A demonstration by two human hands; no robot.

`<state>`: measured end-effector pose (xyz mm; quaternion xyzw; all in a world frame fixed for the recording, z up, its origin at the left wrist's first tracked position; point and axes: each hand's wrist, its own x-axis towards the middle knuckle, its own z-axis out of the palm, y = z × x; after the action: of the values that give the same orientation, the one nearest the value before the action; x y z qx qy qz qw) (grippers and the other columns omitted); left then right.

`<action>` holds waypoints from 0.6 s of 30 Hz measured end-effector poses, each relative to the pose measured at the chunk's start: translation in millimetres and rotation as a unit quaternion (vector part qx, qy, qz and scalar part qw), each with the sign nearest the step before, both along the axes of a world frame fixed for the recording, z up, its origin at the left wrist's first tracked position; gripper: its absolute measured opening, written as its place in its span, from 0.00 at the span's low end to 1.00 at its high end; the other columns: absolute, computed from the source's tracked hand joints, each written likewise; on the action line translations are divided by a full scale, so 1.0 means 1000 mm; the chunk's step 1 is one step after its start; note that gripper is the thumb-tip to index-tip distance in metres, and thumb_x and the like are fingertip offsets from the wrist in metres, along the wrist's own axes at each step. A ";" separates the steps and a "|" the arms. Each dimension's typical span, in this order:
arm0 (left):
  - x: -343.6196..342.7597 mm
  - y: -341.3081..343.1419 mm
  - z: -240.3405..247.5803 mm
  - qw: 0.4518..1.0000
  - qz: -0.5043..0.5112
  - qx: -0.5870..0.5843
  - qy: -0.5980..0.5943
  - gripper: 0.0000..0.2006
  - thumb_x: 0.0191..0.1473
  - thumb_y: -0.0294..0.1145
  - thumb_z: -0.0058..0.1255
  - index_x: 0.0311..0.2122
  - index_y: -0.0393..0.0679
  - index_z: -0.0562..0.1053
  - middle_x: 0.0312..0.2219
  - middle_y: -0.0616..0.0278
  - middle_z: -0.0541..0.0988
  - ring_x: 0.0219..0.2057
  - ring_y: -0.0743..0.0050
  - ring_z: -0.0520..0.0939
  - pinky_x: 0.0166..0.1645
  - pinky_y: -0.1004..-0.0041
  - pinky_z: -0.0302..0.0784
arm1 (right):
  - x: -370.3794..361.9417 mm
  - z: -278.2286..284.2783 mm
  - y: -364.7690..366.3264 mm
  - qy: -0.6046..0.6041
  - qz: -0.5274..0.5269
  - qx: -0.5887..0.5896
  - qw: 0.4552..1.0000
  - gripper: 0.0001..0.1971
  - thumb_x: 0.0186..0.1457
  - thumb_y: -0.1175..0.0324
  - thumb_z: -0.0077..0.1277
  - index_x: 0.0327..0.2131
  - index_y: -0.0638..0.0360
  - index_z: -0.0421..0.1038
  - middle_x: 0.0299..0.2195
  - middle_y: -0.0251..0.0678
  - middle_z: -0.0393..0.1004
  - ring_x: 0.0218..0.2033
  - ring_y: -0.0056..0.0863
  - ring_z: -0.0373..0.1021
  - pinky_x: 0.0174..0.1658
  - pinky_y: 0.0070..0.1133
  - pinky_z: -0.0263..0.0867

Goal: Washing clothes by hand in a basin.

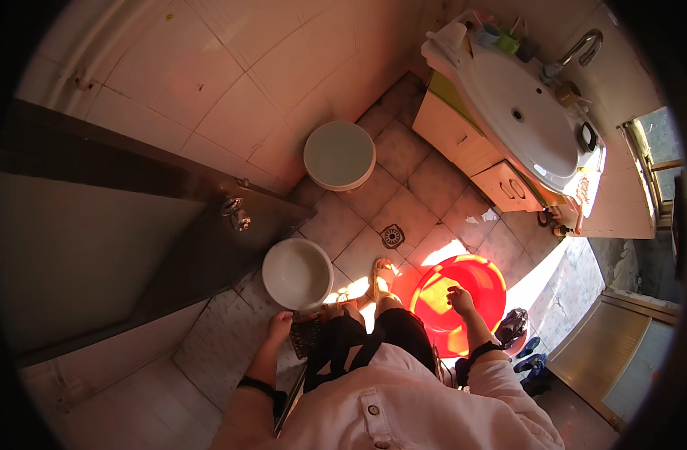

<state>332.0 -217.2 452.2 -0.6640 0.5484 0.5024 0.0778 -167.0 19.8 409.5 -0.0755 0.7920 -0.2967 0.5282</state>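
Above the large red basin (495,283) hangs my right hand (459,301), its fingers loosely bent and a little apart, with nothing visible in them. Sunlight falls brightly into that basin. My left hand (280,325) is by my left knee, just below the rim of the white basin (298,274). Its fingers are curled closed, and anything inside them is hidden from view. Beside it lies a dark patterned thing (304,337), partly covered by my leg.
A white bucket (339,156) holding pale liquid stands by the tiled wall. A floor drain (391,236) is ahead of my feet. At upper right are a washbasin (523,112) with a tap (583,51). A dark plastic bag (513,326) and blue slippers (532,363) lie right.
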 end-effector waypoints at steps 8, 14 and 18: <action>-0.224 -0.172 -0.146 0.953 -0.159 -0.257 0.015 0.13 0.52 0.31 0.38 0.40 0.39 0.71 0.36 0.47 0.74 0.39 0.51 0.74 0.44 0.63 0.69 | 0.023 -0.044 -0.027 -0.060 -0.063 0.010 0.996 0.11 0.52 0.76 0.39 0.41 0.60 0.65 0.33 0.37 0.73 0.29 0.26 0.71 0.31 0.21 0.66; -0.328 -0.290 -0.265 0.843 -0.256 -0.468 -0.068 0.20 0.47 0.27 0.43 0.46 0.28 0.63 0.44 0.37 0.66 0.46 0.41 0.67 0.48 0.59 0.67 | 0.086 -0.095 0.022 -0.140 -0.082 0.090 0.983 0.10 0.51 0.79 0.42 0.39 0.64 0.65 0.31 0.36 0.72 0.29 0.22 0.69 0.32 0.16 0.65; -0.357 -0.340 -0.308 0.854 -0.342 -0.373 -0.118 0.21 0.49 0.30 0.44 0.50 0.35 0.62 0.50 0.43 0.62 0.54 0.46 0.60 0.52 0.59 0.64 | 0.100 -0.117 0.035 -0.139 -0.145 0.176 0.964 0.12 0.49 0.74 0.44 0.40 0.60 0.66 0.32 0.35 0.72 0.28 0.21 0.69 0.29 0.16 0.63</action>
<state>-24.7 -557.4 144.5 -0.4686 0.8736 0.1192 0.0550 -66.7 54.7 292.7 0.1762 0.7529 -0.2337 0.5894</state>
